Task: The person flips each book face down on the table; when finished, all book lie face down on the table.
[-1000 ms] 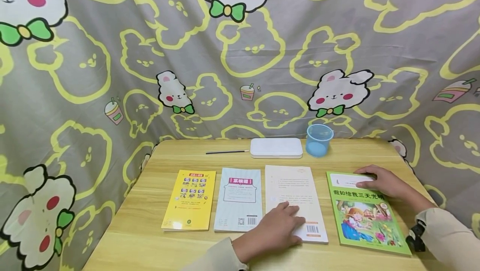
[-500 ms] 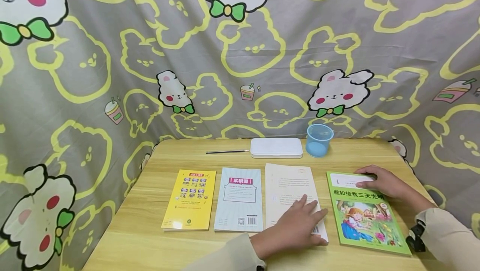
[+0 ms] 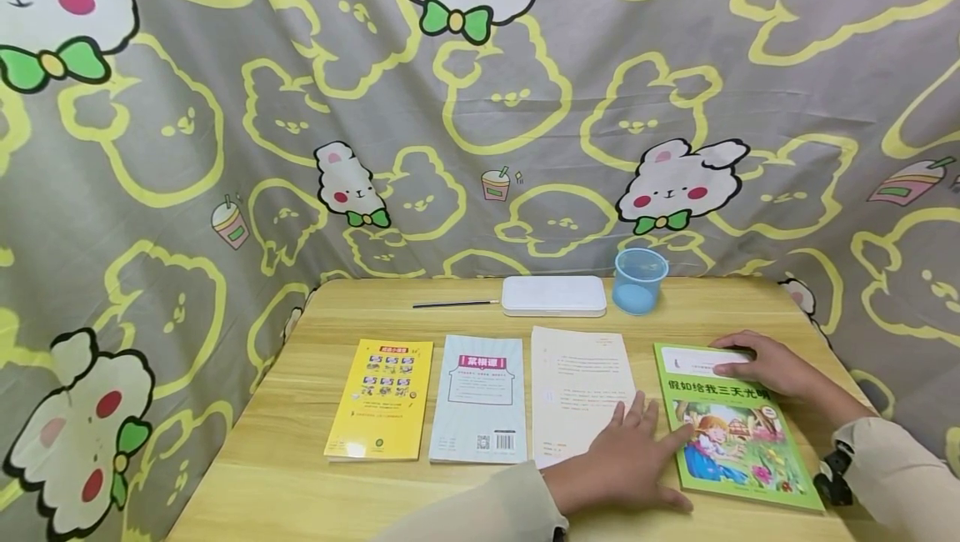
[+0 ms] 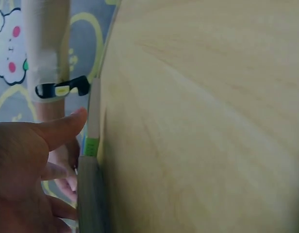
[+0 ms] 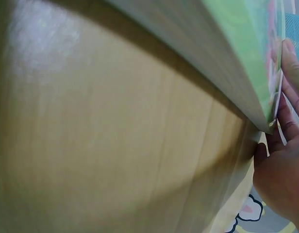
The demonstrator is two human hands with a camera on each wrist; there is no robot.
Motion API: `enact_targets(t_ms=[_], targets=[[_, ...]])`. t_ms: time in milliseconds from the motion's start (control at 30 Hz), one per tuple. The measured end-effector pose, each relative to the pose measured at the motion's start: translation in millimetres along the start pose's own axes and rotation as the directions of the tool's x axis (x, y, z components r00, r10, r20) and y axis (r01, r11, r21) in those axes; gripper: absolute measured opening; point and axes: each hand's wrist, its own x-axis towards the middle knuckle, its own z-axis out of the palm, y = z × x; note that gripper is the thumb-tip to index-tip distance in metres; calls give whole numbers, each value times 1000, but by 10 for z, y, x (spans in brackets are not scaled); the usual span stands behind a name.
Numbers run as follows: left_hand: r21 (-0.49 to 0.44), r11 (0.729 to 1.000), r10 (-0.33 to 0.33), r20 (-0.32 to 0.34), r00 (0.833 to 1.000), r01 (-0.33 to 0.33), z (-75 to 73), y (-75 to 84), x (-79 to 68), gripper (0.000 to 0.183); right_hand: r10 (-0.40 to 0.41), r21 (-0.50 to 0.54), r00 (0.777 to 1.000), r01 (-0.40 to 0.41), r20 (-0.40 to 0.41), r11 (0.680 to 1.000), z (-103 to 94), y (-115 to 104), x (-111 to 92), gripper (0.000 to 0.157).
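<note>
My left hand, fingers spread, lies over the lower right corner of a cream book. One fingertip reaches the left edge of a green book with a picture cover. In the left wrist view my left thumb stretches out beside the book edges. At the green book's top right my right hand grips its edge, thumb on the cover and fingers around the far side. The right wrist view shows those fingers at the book's edge; their tips are partly hidden.
Left of the cream book lie a pale blue book and a yellow book. Along the back stand a thin dark brush-like stick, a white case and a blue mesh cup. A printed curtain hangs behind the wooden table.
My left hand has slid rightwards across the cream book toward the green book, its fingers spreading wider. The cream book has shifted very slightly. My right hand has stayed in place.
</note>
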Motion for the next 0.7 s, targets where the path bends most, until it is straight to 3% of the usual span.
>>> enact_targets(t_ms=[333, 700], targets=[[100, 994, -55, 50, 997, 50, 90, 104, 155, 94, 6, 11, 1000, -6, 11, 1000, 12, 17, 10, 41], [101, 995, -24, 17, 1000, 23, 54, 134, 171, 85, 7, -16, 1000, -7, 13, 1000, 13, 17, 23, 40]])
